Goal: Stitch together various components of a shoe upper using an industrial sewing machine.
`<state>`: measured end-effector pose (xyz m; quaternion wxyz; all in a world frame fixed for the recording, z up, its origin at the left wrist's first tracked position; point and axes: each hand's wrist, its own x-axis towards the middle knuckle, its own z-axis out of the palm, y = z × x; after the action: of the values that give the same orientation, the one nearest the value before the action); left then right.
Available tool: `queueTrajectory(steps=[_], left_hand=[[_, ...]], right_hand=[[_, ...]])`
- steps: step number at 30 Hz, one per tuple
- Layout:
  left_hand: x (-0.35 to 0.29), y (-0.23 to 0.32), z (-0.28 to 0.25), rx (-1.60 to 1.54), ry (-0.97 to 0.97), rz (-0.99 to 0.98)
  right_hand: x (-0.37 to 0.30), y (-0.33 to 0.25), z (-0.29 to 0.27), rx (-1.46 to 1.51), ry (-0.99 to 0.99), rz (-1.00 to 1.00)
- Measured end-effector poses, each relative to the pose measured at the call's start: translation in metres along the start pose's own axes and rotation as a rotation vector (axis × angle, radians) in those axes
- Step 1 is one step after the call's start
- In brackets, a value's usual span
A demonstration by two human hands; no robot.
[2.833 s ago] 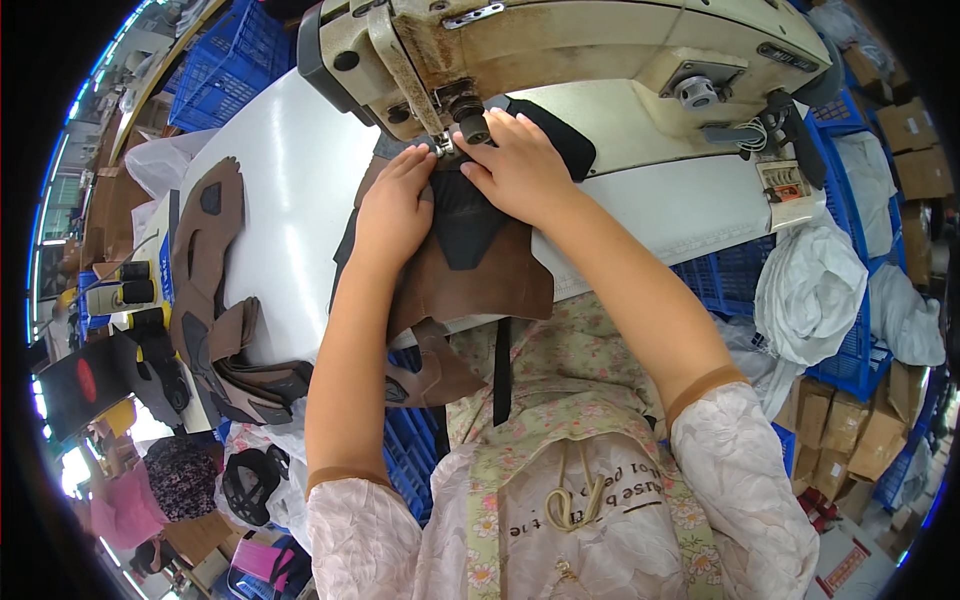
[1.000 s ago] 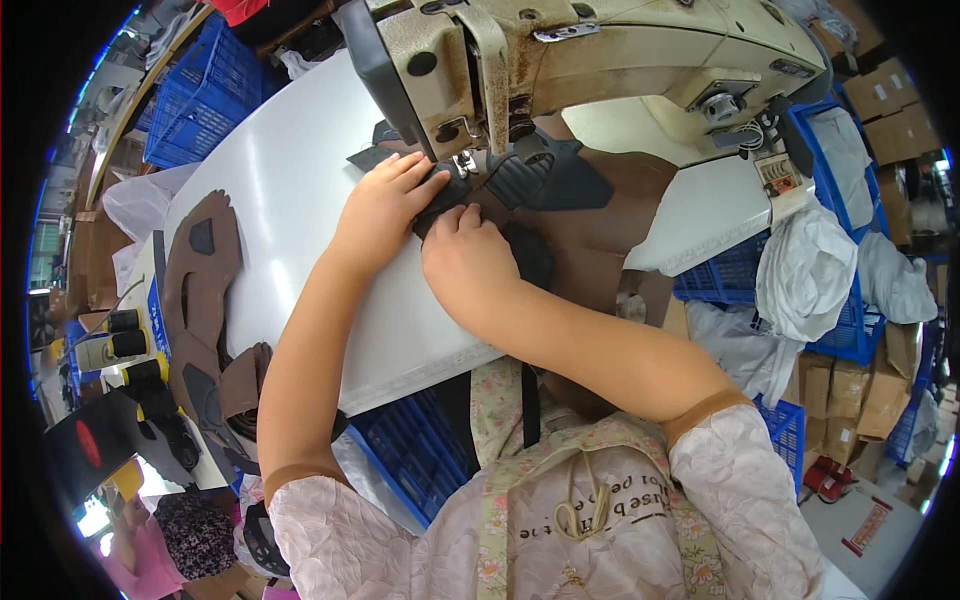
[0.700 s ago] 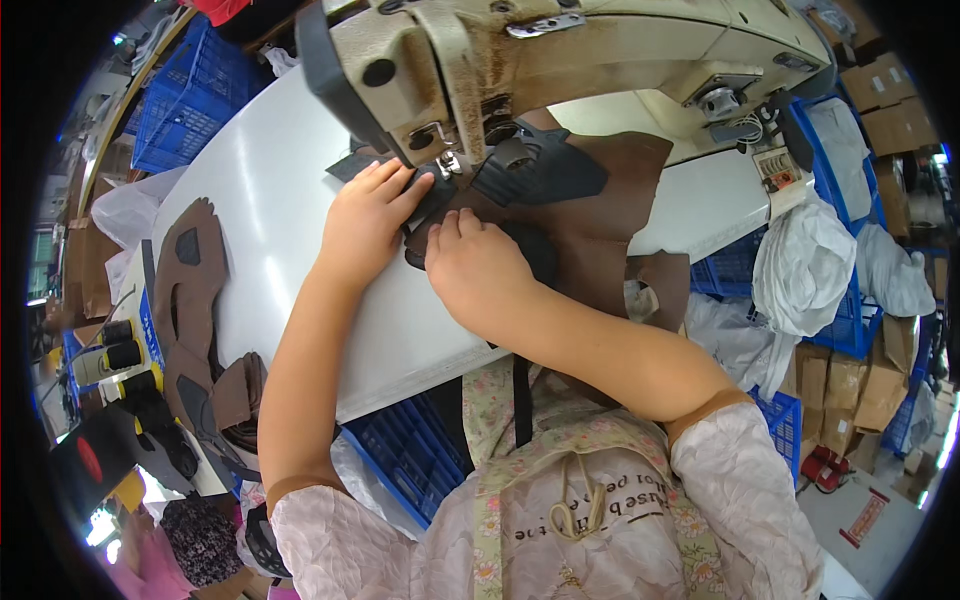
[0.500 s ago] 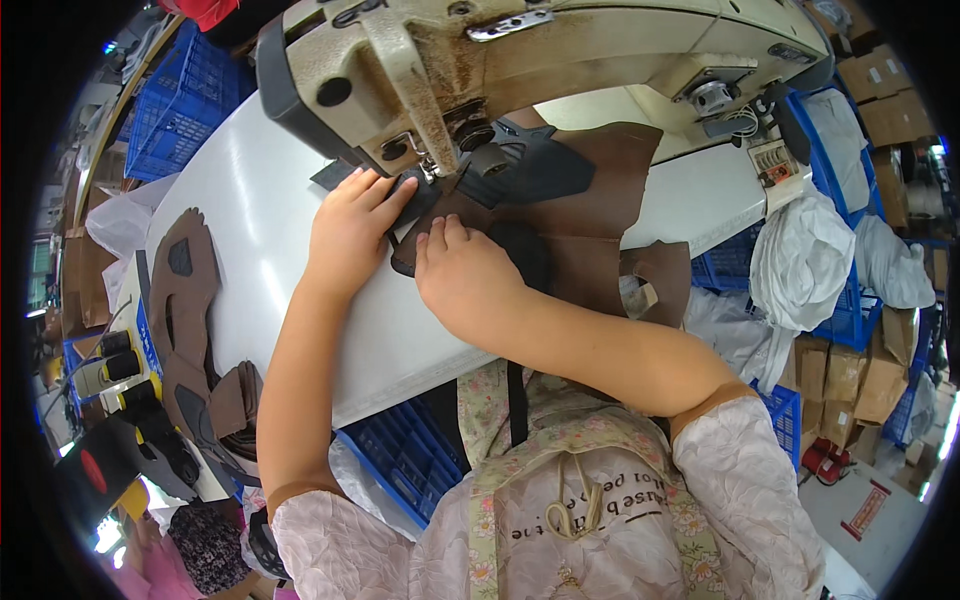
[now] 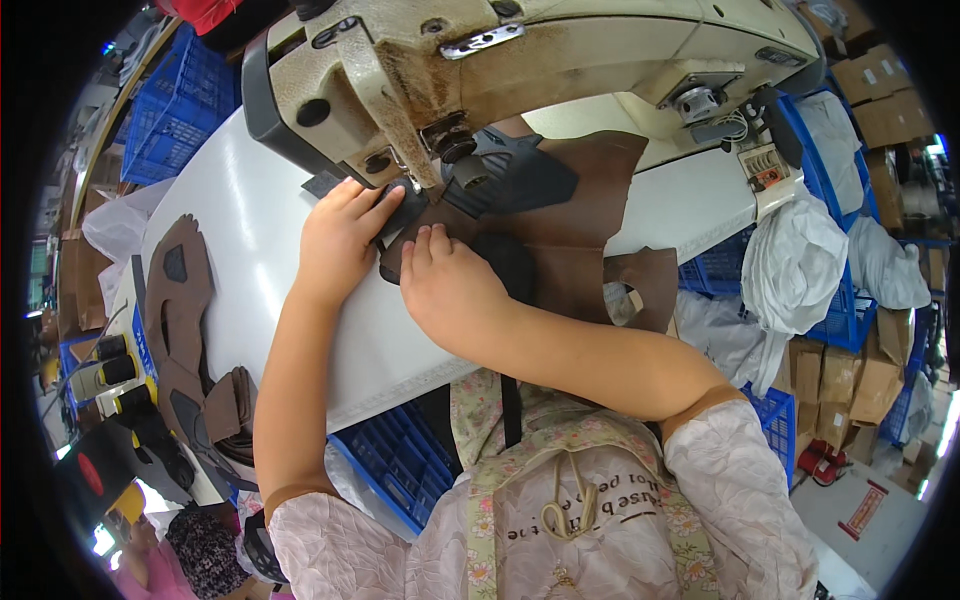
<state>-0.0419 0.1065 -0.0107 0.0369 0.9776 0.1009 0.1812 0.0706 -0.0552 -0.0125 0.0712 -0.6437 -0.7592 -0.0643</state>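
A brown leather piece [image 5: 570, 215] with black patches sewn or laid on it spreads under the head of a sewing machine [image 5: 400, 95]. My left hand [image 5: 338, 238] lies with fingers stretched out on a black part [image 5: 397, 212] at the left of the needle area. Just in front of the needle, my right hand [image 5: 455, 295] rests flat on the brown leather, fingers side by side. Both palms face down, and the undersides of the fingers are hidden. The needle tip is too small to make out.
Other cut brown pieces [image 5: 178, 300] lie along the left end of the white table [image 5: 235, 200]. Blue crates stand at the far left [image 5: 180, 110] and below the table edge [image 5: 395, 460]. White cloth bundles [image 5: 790, 260] and cardboard boxes [image 5: 870, 370] are on the right.
The whole view has shifted slightly, so the machine and table sit further left in the picture. Both hands stay on the leather in nearly the same places.
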Motion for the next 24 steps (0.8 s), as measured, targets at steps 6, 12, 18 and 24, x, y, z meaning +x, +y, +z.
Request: queueTrajectory(steps=[6,12,18,24], left_hand=[[-0.001,-0.004,0.002,-0.009,-0.002,-0.006],[0.001,-0.007,0.001,-0.003,-0.041,-0.039],[0.007,-0.006,-0.002,0.017,-0.039,-0.082],[0.013,-0.01,0.001,-0.033,0.035,-0.066]], right_hand=[[0.003,0.0,-0.002,-0.051,-0.003,0.004],[0.006,-0.002,0.005,-0.044,0.018,0.005],[0.012,-0.002,0.009,-0.059,0.062,0.02],[0.017,0.001,0.013,-0.072,0.089,0.031]])
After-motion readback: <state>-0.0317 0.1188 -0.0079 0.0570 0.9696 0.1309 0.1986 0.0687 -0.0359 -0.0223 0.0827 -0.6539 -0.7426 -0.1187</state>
